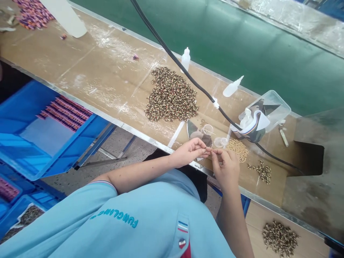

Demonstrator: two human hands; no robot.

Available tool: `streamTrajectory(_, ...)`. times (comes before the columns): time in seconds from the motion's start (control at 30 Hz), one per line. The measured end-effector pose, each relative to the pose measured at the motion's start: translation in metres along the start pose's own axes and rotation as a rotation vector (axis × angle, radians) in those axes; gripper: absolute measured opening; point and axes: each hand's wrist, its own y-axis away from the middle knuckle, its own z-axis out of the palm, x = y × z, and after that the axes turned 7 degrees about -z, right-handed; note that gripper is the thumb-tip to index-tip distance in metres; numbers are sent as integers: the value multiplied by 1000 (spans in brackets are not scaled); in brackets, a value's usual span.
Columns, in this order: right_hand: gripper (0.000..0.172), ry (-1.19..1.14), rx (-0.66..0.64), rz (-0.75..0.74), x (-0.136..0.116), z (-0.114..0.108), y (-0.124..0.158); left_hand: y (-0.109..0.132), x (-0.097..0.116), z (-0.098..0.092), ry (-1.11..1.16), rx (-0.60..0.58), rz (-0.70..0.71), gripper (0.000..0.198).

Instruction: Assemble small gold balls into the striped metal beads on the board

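Note:
My left hand [192, 152] and my right hand [225, 163] meet fingertip to fingertip over the front edge of the table. Closed in a pinch, the left fingers hold a tiny dark piece [206, 149], too small to name. The right thumb and forefinger are also pinched together, touching the left fingertips; what they hold is hidden. Just beyond the hands lie a camouflage cloth scrap [195, 130] and a small clear round dish [220, 142]. A pile of small beige pieces [238, 149] is beside my right hand.
A large heap of small brown-and-gold pieces [172, 96] covers the table's middle. White squeeze bottles [185, 59] stand and lie near the far edge. A black cable [188, 75] crosses above the table. Right of it is a clear plastic box [278, 107]; blue crates [61, 150] sit at left.

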Motion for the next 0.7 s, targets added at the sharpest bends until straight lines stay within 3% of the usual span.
streamTrajectory(0.4, 15, -73, 91, 42, 0, 0, 5, 1, 4, 1, 98, 42, -62, 20)
streamTrajectory(0.7, 15, -69, 72, 33, 4, 2, 6, 1, 4, 3, 101, 75, -72, 17)
